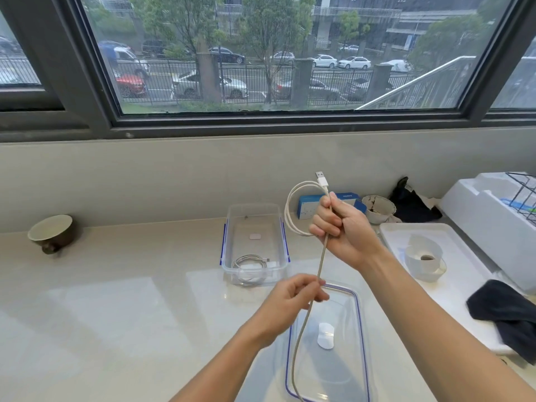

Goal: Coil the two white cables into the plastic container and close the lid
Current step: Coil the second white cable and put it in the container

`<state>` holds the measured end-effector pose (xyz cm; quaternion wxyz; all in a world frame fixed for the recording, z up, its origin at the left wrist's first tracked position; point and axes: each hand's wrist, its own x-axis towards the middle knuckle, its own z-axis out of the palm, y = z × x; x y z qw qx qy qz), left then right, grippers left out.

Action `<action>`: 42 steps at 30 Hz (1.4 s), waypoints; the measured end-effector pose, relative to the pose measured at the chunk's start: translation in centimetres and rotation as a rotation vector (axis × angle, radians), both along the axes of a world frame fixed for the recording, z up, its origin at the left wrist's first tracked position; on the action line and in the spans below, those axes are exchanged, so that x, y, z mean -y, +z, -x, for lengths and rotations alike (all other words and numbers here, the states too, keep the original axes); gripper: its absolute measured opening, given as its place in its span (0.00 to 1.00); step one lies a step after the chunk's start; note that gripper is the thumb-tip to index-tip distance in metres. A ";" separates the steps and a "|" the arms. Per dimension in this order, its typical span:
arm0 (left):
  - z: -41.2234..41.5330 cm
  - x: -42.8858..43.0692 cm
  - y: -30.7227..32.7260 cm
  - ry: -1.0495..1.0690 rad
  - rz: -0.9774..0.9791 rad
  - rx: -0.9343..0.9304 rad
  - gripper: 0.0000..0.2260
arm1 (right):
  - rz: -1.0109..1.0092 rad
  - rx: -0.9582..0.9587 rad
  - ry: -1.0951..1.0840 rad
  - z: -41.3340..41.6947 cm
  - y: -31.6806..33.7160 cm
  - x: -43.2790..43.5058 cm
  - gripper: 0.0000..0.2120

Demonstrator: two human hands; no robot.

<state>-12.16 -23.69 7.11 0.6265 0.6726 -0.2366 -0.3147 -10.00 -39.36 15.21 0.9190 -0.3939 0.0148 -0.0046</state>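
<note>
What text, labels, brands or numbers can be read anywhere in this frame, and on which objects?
No text is legible in this frame.
Blue and white box: small print on its blue top strip, too blurred to read.
Lid sticker: no print shows.
Container sticker: no print shows.
Parked cars outside the window: plates too small to read.

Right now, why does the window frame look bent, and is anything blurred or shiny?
Head view: the wide-angle lens bows the window frame; soft daylight leaves pale glare patches on the countertop; the brown bowl at left and the dark cloth at right look smeared, while the right hand gripping the white cable is fairly sharp.
</note>
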 end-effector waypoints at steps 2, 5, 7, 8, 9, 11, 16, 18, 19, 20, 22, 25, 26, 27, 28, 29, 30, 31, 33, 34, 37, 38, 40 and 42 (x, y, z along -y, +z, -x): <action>0.1 -0.5 -0.3 -0.062 -0.006 -0.028 0.09 | -0.009 0.003 0.003 -0.2 0.3 0.3 0.17; 0.2 -1.2 -0.6 -0.108 -0.021 -0.061 0.09 | -0.029 0.009 0.012 -0.3 0.8 0.9 0.17; 0.2 -1.5 -0.8 -0.097 -0.028 -0.076 0.10 | -0.019 0.010 0.021 -0.2 0.8 1.4 0.17; 0.1 -1.7 -0.9 -0.076 -0.031 -0.078 0.10 | -0.003 0.008 0.025 -0.2 0.9 1.6 0.16; 0.0 -1.8 -1.0 -0.047 -0.035 -0.076 0.10 | 0.016 0.004 0.028 -0.1 0.9 1.7 0.16; -0.4 -2.1 -1.0 0.019 -0.044 -0.065 0.09 | 0.056 -0.008 0.027 0.0 0.9 2.0 0.16; -2.2 -2.9 -0.1 0.180 -0.009 -0.084 0.09 | 0.128 -0.028 0.027 0.3 0.7 2.9 0.16; -2.9 -3.1 0.4 0.221 0.002 -0.095 0.09 | 0.149 -0.026 0.027 0.4 0.5 3.2 0.16; -3.2 -3.1 0.6 0.242 0.010 -0.103 0.09 | 0.158 -0.023 0.027 0.5 0.4 3.2 0.16; -3.5 -3.2 0.7 0.264 0.019 -0.116 0.09 | 0.166 -0.019 0.028 0.5 0.3 3.2 0.16; -4.1 -3.3 1.1 0.304 0.043 -0.154 0.08 | 0.186 -0.014 0.029 0.6 0.2 3.2 0.16; -4.8 -3.5 1.9 0.343 0.100 -0.239 0.08 | 0.237 -0.019 0.025 0.8 0.0 3.0 0.16; -5.1 -3.6 2.3 0.359 0.126 -0.278 0.08 | 0.254 -0.022 0.025 0.8 -0.1 2.9 0.16; -5.2 -3.5 2.8 0.372 0.160 -0.330 0.08 | 0.266 -0.023 0.028 0.9 -0.2 2.8 0.16; -5.4 -3.5 3.2 0.383 0.200 -0.396 0.08 | 0.273 -0.021 0.032 0.9 -0.3 2.6 0.16; -5.5 -3.3 3.6 0.393 0.240 -0.471 0.08 | 0.278 -0.019 0.035 0.9 -0.4 2.5 0.16; -5.6 -3.2 4.0 0.401 0.278 -0.547 0.08 | 0.287 -0.017 0.037 0.9 -0.5 2.4 0.16; -5.6 -3.0 4.4 0.407 0.313 -0.621 0.09 | 0.299 -0.015 0.039 0.9 -0.6 2.3 0.16; -5.7 -2.7 5.2 0.413 0.380 -0.755 0.10 | 0.330 -0.010 0.041 0.9 -0.7 2.0 0.17; -5.7 -2.6 5.6 0.414 0.415 -0.813 0.10 | 0.344 -0.009 0.042 1.0 -0.8 1.8 0.17; -5.5 -2.0 6.7 0.422 0.499 -0.914 0.14 | 0.388 -0.008 0.039 1.1 -1.1 1.4 0.16; -5.4 -1.8 6.9 0.421 0.515 -0.932 0.15 | 0.406 -0.011 0.038 1.1 -1.2 1.2 0.16; -5.3 -1.4 7.4 0.411 0.539 -0.970 0.13 | 0.438 -0.021 0.038 1.2 -1.4 0.7 0.15; -5.3 -1.0 7.7 0.420 0.566 -1.001 0.10 | 0.453 -0.029 0.047 1.1 -1.7 0.1 0.16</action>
